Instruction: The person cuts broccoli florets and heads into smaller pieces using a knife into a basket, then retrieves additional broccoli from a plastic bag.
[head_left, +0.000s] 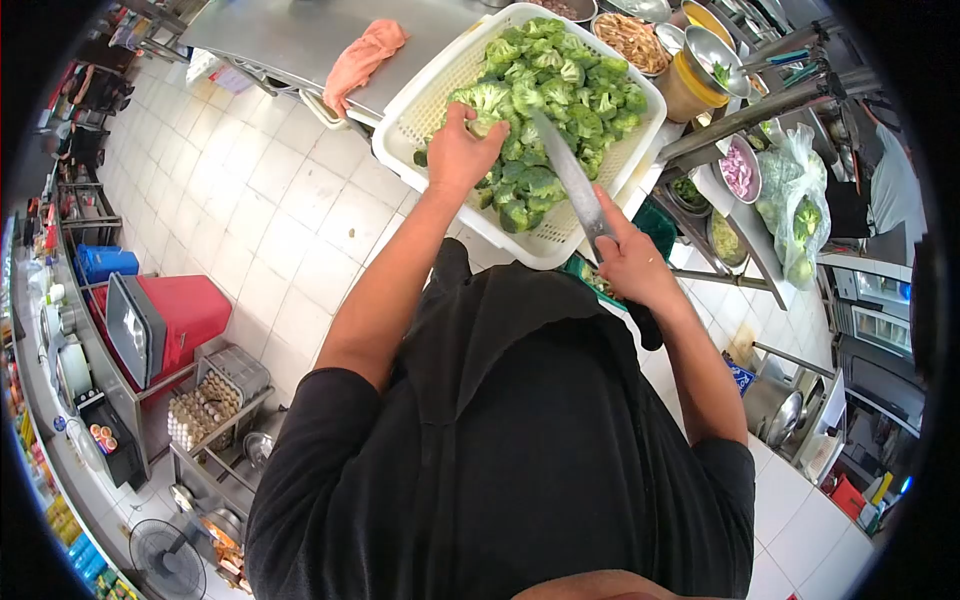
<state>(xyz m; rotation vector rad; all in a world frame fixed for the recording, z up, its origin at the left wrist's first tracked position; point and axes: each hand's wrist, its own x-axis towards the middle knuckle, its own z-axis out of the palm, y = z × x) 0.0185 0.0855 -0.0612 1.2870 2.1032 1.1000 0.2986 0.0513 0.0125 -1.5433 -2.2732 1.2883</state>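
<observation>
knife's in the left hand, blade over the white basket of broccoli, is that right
Not quite: the knife is in the right hand, not the left, as the head view shows. The left hand is holding a broccoli piece instead. The blade is indeed over the white basket of broccoli.

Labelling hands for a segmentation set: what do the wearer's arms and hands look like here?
The left hand and right hand are ungloved. Short black sleeves, left and right, leave the left forearm and right forearm bare. No watch visible. A tiny pale spot on the right hand is too small to identify.
</observation>
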